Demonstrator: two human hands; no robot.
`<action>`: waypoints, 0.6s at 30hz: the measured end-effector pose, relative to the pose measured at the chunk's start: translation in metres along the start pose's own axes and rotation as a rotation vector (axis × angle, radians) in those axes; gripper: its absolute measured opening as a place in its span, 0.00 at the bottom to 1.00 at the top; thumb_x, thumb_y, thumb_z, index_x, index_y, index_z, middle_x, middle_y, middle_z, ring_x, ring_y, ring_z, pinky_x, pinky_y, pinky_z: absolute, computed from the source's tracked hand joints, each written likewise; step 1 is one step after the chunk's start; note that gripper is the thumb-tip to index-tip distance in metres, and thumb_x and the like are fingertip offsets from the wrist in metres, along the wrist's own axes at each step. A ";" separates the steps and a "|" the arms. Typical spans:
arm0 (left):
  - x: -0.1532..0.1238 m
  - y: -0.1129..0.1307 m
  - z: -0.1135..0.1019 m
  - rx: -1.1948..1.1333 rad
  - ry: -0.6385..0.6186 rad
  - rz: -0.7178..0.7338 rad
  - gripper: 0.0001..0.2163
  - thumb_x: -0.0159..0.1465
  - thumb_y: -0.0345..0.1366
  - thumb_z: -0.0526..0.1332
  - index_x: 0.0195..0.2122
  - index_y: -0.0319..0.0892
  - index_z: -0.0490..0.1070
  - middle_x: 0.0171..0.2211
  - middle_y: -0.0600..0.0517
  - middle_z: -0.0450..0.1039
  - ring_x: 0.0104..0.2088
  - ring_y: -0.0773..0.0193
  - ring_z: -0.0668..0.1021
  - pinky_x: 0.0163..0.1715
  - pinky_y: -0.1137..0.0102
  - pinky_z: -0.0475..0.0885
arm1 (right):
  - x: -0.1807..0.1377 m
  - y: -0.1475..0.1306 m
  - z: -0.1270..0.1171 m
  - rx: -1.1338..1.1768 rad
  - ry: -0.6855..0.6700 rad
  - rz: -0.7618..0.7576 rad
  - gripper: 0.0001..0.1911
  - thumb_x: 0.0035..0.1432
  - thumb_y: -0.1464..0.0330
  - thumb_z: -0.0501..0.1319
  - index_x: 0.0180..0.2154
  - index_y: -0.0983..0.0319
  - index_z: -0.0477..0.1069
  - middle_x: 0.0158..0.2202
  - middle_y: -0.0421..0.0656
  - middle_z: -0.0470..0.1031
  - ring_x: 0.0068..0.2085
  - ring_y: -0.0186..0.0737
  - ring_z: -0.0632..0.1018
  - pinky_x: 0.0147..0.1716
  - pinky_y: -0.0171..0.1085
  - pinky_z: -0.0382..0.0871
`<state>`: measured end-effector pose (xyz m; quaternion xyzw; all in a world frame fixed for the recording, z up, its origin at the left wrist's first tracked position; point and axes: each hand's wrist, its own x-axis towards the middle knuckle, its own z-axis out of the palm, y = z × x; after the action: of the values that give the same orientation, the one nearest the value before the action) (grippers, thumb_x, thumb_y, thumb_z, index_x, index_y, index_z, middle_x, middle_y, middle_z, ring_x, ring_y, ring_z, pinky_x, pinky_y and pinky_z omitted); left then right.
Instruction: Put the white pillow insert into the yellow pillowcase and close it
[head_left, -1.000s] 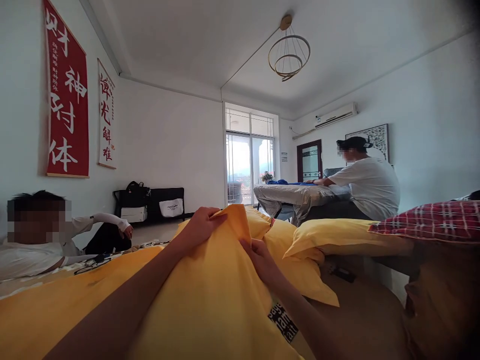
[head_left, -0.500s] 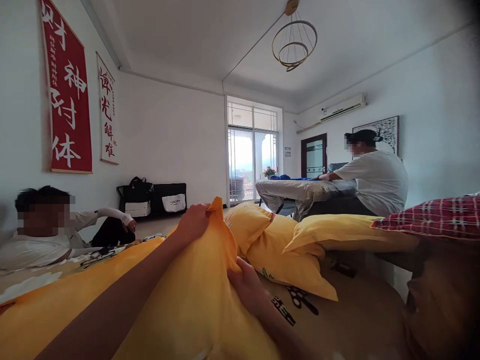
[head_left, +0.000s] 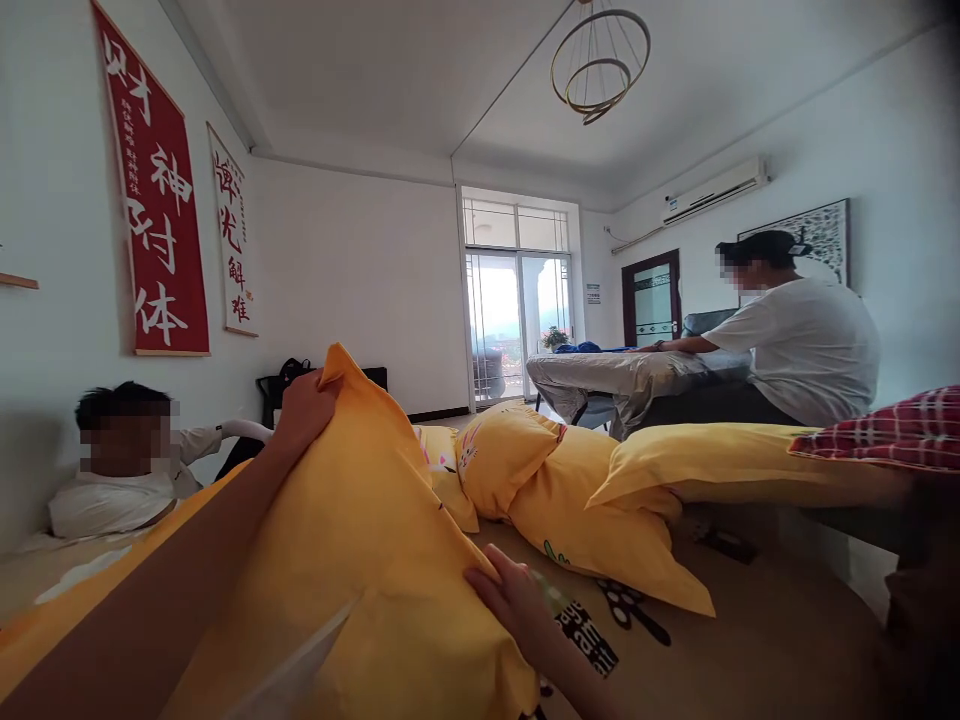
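Slip risk: the left hand (head_left: 304, 405) pinches only the top corner of the yellow duvet cover (head_left: 352, 540), so the raised cloth hangs from a small fold; if that pinch loosens, the corner would likely drop back onto the bed (head_left: 750, 640).
Snag risk: the cover's white inner side shows at a fold low in the frame, which suggests the layers are not lying flat; pulling the two hands apart unevenly could twist or bunch the fabric.
Crowding risk: two yellow pillows (head_left: 570, 480) lie just beside the cover's right edge, and a red plaid pillow (head_left: 892, 430) rests on the far one; a wide swing of the cloth could drag or knock them.
Nearby person: a person in white (head_left: 120, 480) reclines by the wall to the left, close to the cover's left side, so cloth pulled that way could brush them.
Left hand: closed tight, fingers curled over the top corner of the cover, arm stretched out and up.
Right hand (head_left: 514, 600): fingers curled against the cover's lower right edge, gripping or pressing it; how firmly, I cannot tell.
Cover position: draped from the lifted corner down across the bed towards the camera.
Background: another person (head_left: 795, 340) sits at a foil-covered tabletop (head_left: 622, 370), well apart.
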<state>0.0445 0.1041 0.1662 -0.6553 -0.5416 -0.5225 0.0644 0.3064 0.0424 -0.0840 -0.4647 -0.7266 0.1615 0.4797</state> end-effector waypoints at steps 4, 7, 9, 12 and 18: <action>-0.004 0.002 -0.012 0.034 0.109 0.073 0.10 0.59 0.43 0.52 0.25 0.43 0.61 0.24 0.51 0.67 0.28 0.61 0.68 0.28 0.71 0.57 | 0.018 0.004 -0.027 0.063 0.092 0.024 0.19 0.55 0.51 0.59 0.26 0.59 0.60 0.21 0.35 0.63 0.26 0.35 0.63 0.26 0.33 0.54; -0.002 0.000 -0.022 0.041 0.133 0.065 0.11 0.58 0.44 0.52 0.24 0.43 0.61 0.24 0.51 0.67 0.27 0.61 0.68 0.27 0.70 0.57 | 0.026 0.009 -0.048 0.312 0.111 0.096 0.23 0.48 0.48 0.64 0.28 0.58 0.58 0.23 0.36 0.66 0.26 0.35 0.65 0.24 0.32 0.56; 0.000 -0.001 -0.027 0.043 0.069 0.017 0.12 0.56 0.45 0.53 0.22 0.43 0.60 0.22 0.52 0.65 0.25 0.61 0.67 0.25 0.70 0.56 | 0.025 0.012 -0.054 0.473 0.061 0.122 0.25 0.47 0.47 0.64 0.29 0.58 0.56 0.24 0.36 0.67 0.25 0.34 0.66 0.23 0.31 0.55; -0.001 0.002 -0.030 0.037 0.027 0.032 0.13 0.56 0.46 0.54 0.21 0.43 0.60 0.19 0.52 0.64 0.25 0.61 0.68 0.24 0.70 0.57 | 0.021 0.018 -0.049 0.416 0.003 0.099 0.25 0.50 0.45 0.60 0.27 0.59 0.59 0.23 0.36 0.65 0.25 0.33 0.64 0.22 0.31 0.54; -0.006 0.015 -0.031 -0.552 -0.215 -0.126 0.17 0.47 0.49 0.66 0.29 0.42 0.67 0.24 0.53 0.69 0.26 0.61 0.72 0.25 0.69 0.66 | 0.025 0.050 -0.048 0.082 0.317 0.108 0.30 0.45 0.41 0.60 0.16 0.60 0.59 0.15 0.35 0.55 0.22 0.31 0.56 0.22 0.33 0.53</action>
<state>0.0377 0.0735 0.1824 -0.6646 -0.4225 -0.5807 -0.2062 0.3700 0.0792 -0.0810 -0.5027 -0.6086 0.1414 0.5974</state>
